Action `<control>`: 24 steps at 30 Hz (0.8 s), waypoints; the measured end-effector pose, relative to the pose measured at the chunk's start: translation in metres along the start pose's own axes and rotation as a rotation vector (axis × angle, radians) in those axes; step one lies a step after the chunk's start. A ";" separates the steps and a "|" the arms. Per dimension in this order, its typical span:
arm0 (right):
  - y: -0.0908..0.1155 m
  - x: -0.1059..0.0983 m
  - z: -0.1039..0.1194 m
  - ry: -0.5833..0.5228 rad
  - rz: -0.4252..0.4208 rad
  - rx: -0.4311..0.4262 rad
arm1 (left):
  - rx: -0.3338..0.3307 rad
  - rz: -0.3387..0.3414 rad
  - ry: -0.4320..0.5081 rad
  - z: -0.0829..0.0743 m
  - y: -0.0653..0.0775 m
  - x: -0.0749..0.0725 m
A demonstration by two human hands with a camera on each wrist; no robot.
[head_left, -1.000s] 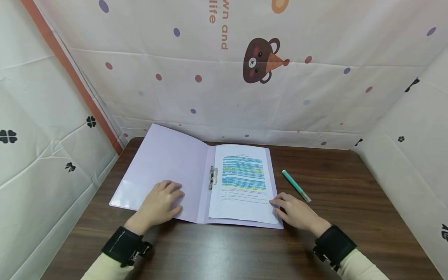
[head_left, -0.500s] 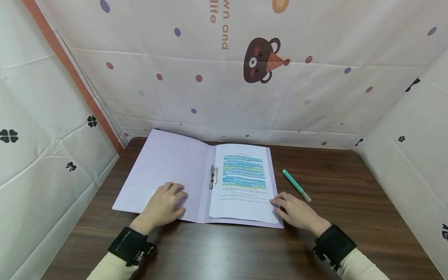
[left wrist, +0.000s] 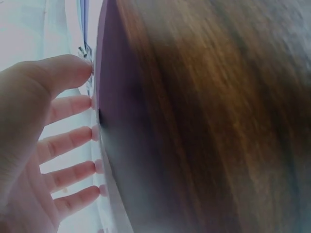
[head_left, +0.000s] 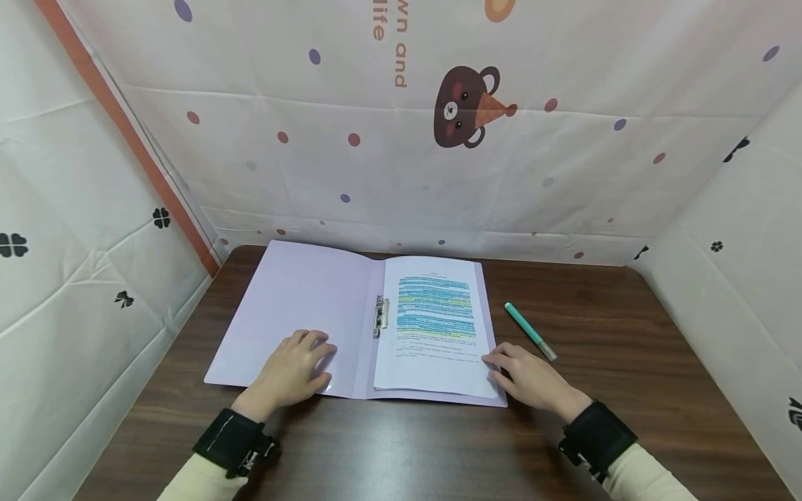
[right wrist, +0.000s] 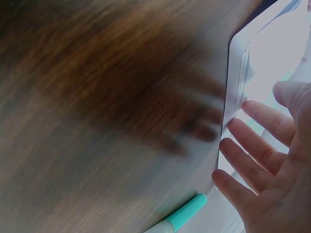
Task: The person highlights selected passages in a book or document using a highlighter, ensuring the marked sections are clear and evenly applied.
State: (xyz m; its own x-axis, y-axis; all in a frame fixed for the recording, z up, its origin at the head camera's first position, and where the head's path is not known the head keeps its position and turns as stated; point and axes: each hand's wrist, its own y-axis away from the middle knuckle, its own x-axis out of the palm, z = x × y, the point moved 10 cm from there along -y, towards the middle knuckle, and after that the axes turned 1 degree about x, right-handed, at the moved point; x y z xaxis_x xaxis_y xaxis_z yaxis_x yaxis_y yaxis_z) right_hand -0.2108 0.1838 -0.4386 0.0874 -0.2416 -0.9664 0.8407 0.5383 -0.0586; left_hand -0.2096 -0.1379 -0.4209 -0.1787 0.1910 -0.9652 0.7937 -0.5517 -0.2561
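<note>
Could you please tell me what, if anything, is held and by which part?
Nothing: the left grip rests on the folder, the right grip touches its papers.

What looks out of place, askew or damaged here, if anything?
The bear print and lettering on the backdrop lie sideways, as if hung turned. On the table, the left cover of the open folder bows instead of lying flat. I see no spill or damage.

A small curtained desk booth: bear-and-dot fabric (head_left: 401,174) hangs beyond the hands (head_left: 289,369), clover-patterned sheets (head_left: 56,348) flank them, and a wood-grain worktop (head_left: 401,452) lies beneath.
</note>
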 end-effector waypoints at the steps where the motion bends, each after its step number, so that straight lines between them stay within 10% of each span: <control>1: 0.000 0.000 0.000 0.001 0.001 0.003 | 0.004 -0.005 -0.002 0.000 0.000 0.000; 24: -0.001 -0.002 0.001 0.028 -0.024 -0.009 | 0.063 -0.081 -0.103 -0.016 -0.003 -0.017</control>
State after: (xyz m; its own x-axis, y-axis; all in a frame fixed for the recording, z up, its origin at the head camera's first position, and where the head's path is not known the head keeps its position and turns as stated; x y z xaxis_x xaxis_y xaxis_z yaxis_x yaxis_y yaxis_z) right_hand -0.2115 0.1835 -0.4361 0.0522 -0.2319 -0.9713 0.8376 0.5398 -0.0839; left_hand -0.1998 -0.1262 -0.4032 -0.3022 0.1543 -0.9407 0.7370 -0.5881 -0.3332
